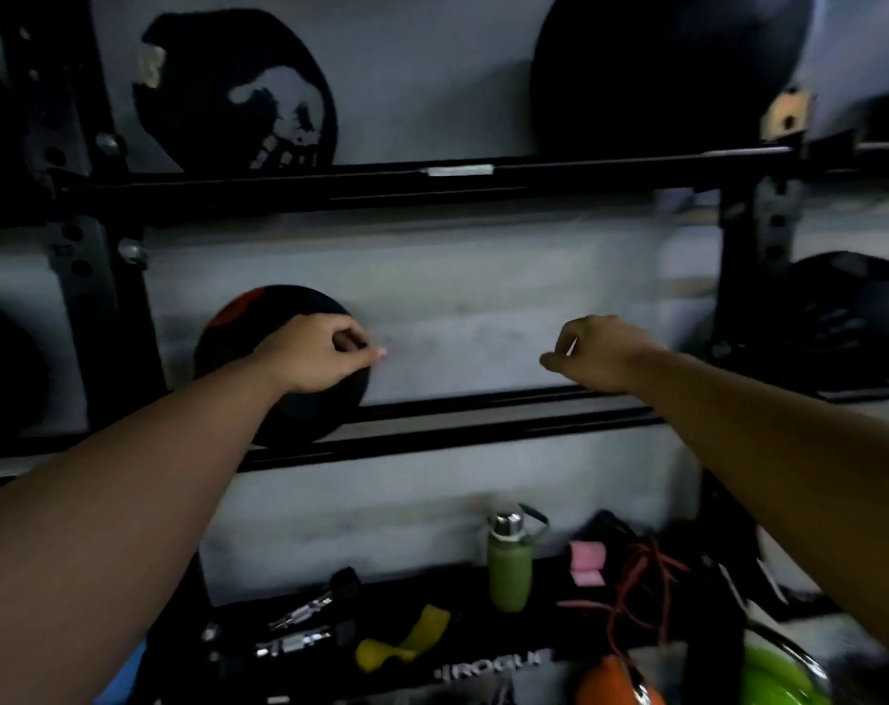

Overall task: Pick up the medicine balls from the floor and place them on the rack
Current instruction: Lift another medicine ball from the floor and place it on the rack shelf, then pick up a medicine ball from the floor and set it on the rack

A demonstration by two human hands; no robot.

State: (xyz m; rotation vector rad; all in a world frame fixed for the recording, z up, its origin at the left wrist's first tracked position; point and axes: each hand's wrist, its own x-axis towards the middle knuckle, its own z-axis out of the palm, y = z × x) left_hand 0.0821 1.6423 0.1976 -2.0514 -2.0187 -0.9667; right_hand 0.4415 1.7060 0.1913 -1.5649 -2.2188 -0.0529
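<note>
A black medicine ball with a red patch [259, 318] rests on the middle rails of the black rack [483, 419]. My left hand [320, 356] hovers in front of the ball's right side, fingers loosely curled, holding nothing. My right hand [595, 351] hangs in the air above the same rails, about a ball's width to the right, fingers half curled and empty. On the upper shelf [432, 183] sit a black ball with a white skull print [233, 89] and a large black ball [661, 68].
More dark balls sit at the far left [4, 368] and at the right [854, 323] of the middle level. Below stand a green bottle [508, 562], yellow bands [401, 643], red cord [640, 587], a pink pad [587, 562] and orange and green objects.
</note>
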